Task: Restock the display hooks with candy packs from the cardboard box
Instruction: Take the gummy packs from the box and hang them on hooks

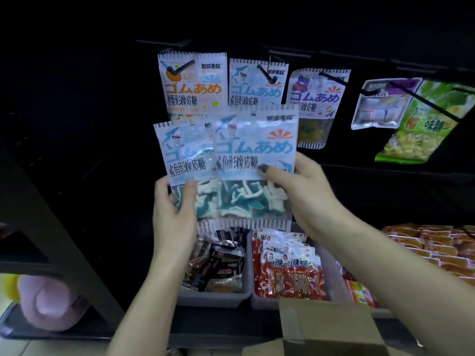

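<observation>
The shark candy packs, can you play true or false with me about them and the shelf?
1. Each hand holds a blue-and-white shark gummy pack: left hand, right hand. True.
2. The orange-lettered gummy pack hangs on a black hook. True.
3. The brown cardboard box sits on the top shelf. False: it is low, below the right arm.
4. The grey bin holds green packs. False: dark ones.
</observation>
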A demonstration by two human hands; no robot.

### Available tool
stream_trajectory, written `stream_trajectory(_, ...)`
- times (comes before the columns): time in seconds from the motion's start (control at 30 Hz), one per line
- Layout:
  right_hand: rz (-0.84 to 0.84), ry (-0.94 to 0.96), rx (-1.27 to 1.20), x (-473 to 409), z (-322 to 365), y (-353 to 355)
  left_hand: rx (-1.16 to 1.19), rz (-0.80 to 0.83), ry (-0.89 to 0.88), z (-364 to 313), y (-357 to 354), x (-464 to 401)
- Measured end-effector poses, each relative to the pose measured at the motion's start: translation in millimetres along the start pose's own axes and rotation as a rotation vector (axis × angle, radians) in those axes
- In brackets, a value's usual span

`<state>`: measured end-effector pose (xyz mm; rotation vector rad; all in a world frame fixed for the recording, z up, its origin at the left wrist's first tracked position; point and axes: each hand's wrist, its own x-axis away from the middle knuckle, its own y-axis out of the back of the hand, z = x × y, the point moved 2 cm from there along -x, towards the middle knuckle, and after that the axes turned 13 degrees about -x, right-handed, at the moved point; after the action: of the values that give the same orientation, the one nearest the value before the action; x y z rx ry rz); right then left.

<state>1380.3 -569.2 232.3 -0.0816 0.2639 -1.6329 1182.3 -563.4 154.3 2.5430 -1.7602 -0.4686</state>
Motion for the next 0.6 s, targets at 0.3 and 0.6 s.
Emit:
stream_trajectory(0.3, -0.032, 0.087, -0.145, -9, 28, 2, -0.038, -0.001, -0.028, -3, 0, 2)
stream_trajectory(0.6, -0.029, -0.013, -0.173, -22, 27, 2, -0.084, 0.023, -0.049, -2, -1, 2)
